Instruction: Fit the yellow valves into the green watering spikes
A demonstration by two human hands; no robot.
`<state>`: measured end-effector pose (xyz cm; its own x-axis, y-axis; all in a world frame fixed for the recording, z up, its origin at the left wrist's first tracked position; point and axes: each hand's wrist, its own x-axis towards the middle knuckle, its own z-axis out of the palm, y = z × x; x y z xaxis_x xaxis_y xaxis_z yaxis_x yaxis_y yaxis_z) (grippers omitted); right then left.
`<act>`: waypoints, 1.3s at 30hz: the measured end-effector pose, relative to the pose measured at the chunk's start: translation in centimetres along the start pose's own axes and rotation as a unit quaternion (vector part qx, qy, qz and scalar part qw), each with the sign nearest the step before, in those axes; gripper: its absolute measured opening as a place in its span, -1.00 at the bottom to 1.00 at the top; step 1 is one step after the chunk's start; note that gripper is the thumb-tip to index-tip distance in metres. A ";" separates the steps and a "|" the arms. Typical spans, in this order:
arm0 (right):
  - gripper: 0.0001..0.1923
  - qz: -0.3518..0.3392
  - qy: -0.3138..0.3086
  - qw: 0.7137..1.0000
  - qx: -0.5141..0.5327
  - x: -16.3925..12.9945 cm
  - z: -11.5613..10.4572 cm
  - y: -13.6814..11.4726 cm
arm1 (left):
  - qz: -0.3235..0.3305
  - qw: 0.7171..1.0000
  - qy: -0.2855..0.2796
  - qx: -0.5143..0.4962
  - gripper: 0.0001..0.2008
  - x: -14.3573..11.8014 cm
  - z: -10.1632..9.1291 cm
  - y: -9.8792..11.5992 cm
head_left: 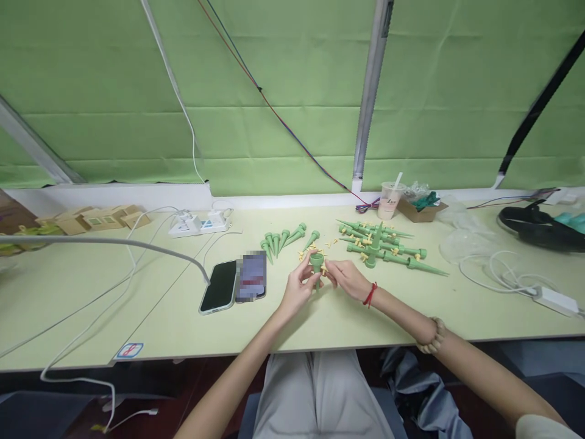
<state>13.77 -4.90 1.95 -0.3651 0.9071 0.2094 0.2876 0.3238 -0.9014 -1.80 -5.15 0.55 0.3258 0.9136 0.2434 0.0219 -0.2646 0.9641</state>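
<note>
- Setting first: a long pale table (91, 292) runs across in front of a green fabric backdrop, with cables hanging down it and a grey pole near the middle.
- Far left there are a few small cardboard boxes (98, 218), then a white power strip (200, 224) with cords trailing off toward the table's front edge.
- Moving in, two phones (235, 283) lie flat side by side, just left of the hands.
- Behind those, a little row of loose green spikes (283, 238) lies on the table, tips mostly pointing back toward the person's side.
- Left hand (298, 290) is curled around the lower stem of a green spike (316, 267), holding it upright, wide cup end up and the point tucked down into the grip, so its long axis is roughly vertical.
- Right hand (343, 278) is pinched narrow right beside the cup, fingertips touching or nearly touching it from the right. It looks like it's pinching a small yellow piece (324, 267), but that's too tiny to say for sure.
- More small yellow bits (305, 252) are scattered just beyond the hands, closer to the left hand than the right.
- Right of that, a pile of finished spikes (384, 247) lies mostly crosswise, near the right hand.
- Behind the pile stand a plastic cup with a straw (390, 201) and a small open box (418, 209). Far right holds clear plastic bags (461, 244), a white charger (553, 300) and something black.
</note>
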 end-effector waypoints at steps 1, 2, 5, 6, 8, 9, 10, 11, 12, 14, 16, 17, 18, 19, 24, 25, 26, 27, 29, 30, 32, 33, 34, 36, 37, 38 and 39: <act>-0.44 0.049 -0.033 0.997 0.044 -0.1 0.1 -0.1 | 0.016 1.000 0.015 0.019 -0.44 -0.1 0.1 0.1; -0.43 0.093 -0.060 0.991 0.079 -0.1 0.1 -0.2 | 0.028 0.999 0.026 0.033 -0.45 -0.1 0.1 0.2; -0.46 0.072 -0.039 0.996 0.043 -0.4 -0.2 -0.6 | 0.023 0.999 0.016 0.019 -0.40 -0.1 0.1 0.4; -0.50 0.027 -0.007 1.000 -0.004 -0.6 -0.3 -0.8 | 0.014 1.000 0.005 0.005 -0.38 -0.1 0.1 0.3; -0.57 -0.041 0.041 0.996 -0.066 -0.8 -0.5 -0.9 | 0.005 1.000 -0.002 -0.007 -0.38 -0.2 0.2 0.2; -0.55 -0.037 0.036 0.997 -0.061 -0.9 -0.5 -0.8 | 0.008 1.000 0.005 0.001 -0.39 -0.2 0.2 0.1; -0.52 -0.006 0.016 0.999 -0.031 -0.9 -0.5 -0.8 | 0.013 1.000 0.017 0.016 -0.41 -0.3 0.3 0.0; -0.50 0.038 -0.014 0.999 0.014 -1.0 -0.4 -0.7 | 0.019 0.999 0.029 0.031 -0.43 -0.3 0.3 -0.1; -0.48 0.082 -0.051 0.993 0.062 -1.0 -0.4 -0.7 | 0.024 0.998 0.036 0.042 -0.44 -0.3 0.4 -0.1; -0.46 0.118 -0.093 0.983 0.110 -1.2 -0.5 -0.6 | 0.022 0.999 0.025 0.040 -0.47 -0.4 0.5 -0.1; -0.47 0.070 -0.066 0.993 0.074 -1.5 -0.7 -0.5 | 0.018 0.999 -0.006 0.029 -0.52 -0.4 0.6 0.1; -0.48 0.038 -0.040 0.997 0.048 -1.7 -0.7 -0.5 | 0.019 0.999 -0.011 0.040 -0.54 -0.4 0.7 0.1; -0.49 0.019 -0.020 0.999 0.037 -1.8 -0.6 -0.4 | 0.023 0.998 -0.006 0.065 -0.56 -0.5 0.7 0.1; -0.49 0.018 -0.015 0.998 0.051 -2.0 -0.4 -0.3 | 0.032 0.994 0.008 0.101 -0.58 -0.5 0.8 0.0; -0.48 0.136 -0.071 0.969 0.194 -2.2 -0.5 0.4 | 0.184 0.924 0.042 0.334 -0.58 -0.5 1.0 -0.2; -0.48 0.141 -0.075 0.973 0.166 -2.3 -1.0 0.4 | 0.217 0.900 0.029 0.377 -0.56 -0.4 1.0 0.0; -0.49 0.133 -0.065 0.982 0.116 -2.4 -1.8 0.3 | 0.243 0.875 0.014 0.419 -0.54 -0.1 1.0 0.3; -0.49 0.110 -0.034 0.992 0.052 -2.5 -2.7 0.1 | 0.263 0.849 0.002 0.458 -0.53 0.2 1.0 0.7; -0.52 0.025 0.076 0.993 -0.089 -2.7 -4.6 -0.5 | 0.288 0.799 -0.016 0.528 -0.54 1.2 1.0 2.0; -0.54 -0.028 0.124 0.981 -0.149 -2.8 -5.4 -0.9 | 0.298 0.774 -0.024 0.557 -0.56 1.8 1.1 2.7; -0.58 -0.119 0.152 0.953 -0.236 -2.7 -6.7 -1.6 | 0.319 0.730 -0.054 0.602 -0.59 3.2 1.5 4.3; -0.58 -0.149 0.140 0.942 -0.266 -2.6 -7.1 -2.0 | 0.331 0.714 -0.069 0.613 -0.60 4.0 1.8 5.1; -0.58 -0.170 0.128 0.933 -0.290 -2.5 -7.4 -2.2 | 0.344 0.703 -0.083 0.617 -0.62 4.7 2.3 5.9; -0.62 -0.189 0.137 0.917 -0.325 -2.1 -7.8 -2.6 | 0.367 0.696 -0.094 0.611 -0.66 6.1 3.3 7.2; -0.63 -0.191 0.153 0.909 -0.336 -1.8 -8.1 -2.8 | 0.382 0.693 -0.092 0.604 -0.68 6.7 3.8 7.7; -0.65 -0.190 0.173 0.903 -0.344 -1.6 -8.5 -2.9 | 0.397 0.694 -0.083 0.595 -0.68 7.2 4.3 8.2; -0.66 -0.187 0.196 0.898 -0.348 -1.4 -9.2 -3.0 | 0.412 0.699 -0.065 0.580 -0.68 7.6 4.9 8.5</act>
<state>21.55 -4.65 7.84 -0.2514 0.6816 0.6872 0.7432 0.5908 -0.3141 5.45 -1.96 10.06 0.7613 0.2867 0.5815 0.5038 -0.8262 -0.2522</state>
